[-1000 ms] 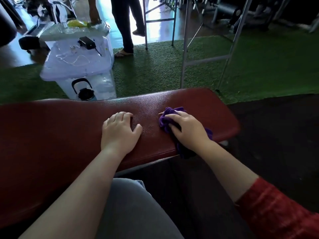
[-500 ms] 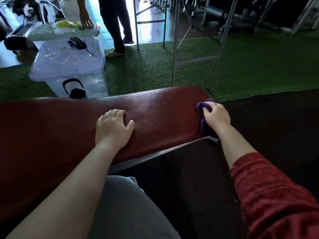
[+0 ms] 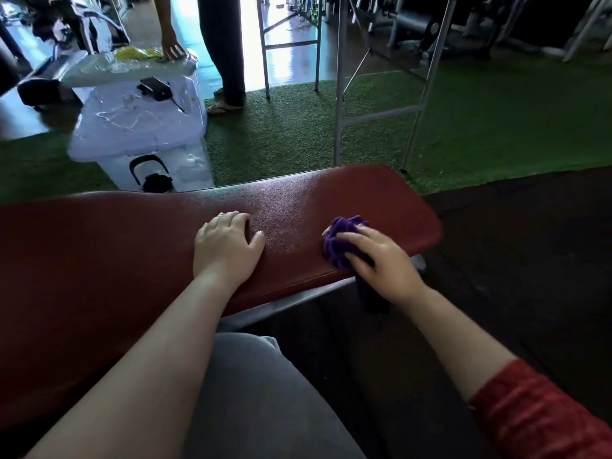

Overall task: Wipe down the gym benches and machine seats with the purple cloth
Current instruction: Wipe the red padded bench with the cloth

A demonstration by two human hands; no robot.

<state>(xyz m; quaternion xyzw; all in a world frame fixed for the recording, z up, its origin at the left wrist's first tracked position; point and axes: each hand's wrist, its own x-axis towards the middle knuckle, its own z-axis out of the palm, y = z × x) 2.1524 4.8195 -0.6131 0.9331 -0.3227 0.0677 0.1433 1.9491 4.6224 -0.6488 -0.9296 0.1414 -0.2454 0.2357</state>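
Observation:
A long dark red padded bench [image 3: 139, 246] runs across the view from the left to the middle right. My left hand [image 3: 227, 246] lies flat on its top near the front edge, fingers spread, holding nothing. My right hand [image 3: 385, 263] presses a bunched purple cloth [image 3: 337, 243] onto the bench's right end. Part of the cloth hangs down over the front edge under my wrist. My grey-clad knee [image 3: 265, 392] sits below the bench.
A clear plastic storage box [image 3: 142, 134] with cables and a black device on its lid stands behind the bench at left. A person [image 3: 222, 48] stands beside it, hand on a bag. Metal frame legs [image 3: 339, 94] rise from green turf. Black mat [image 3: 530, 243] lies at right.
My right hand with the cloth slid out to the bench's right end, then came back leftwards onto the top. My left hand stayed put on the bench.

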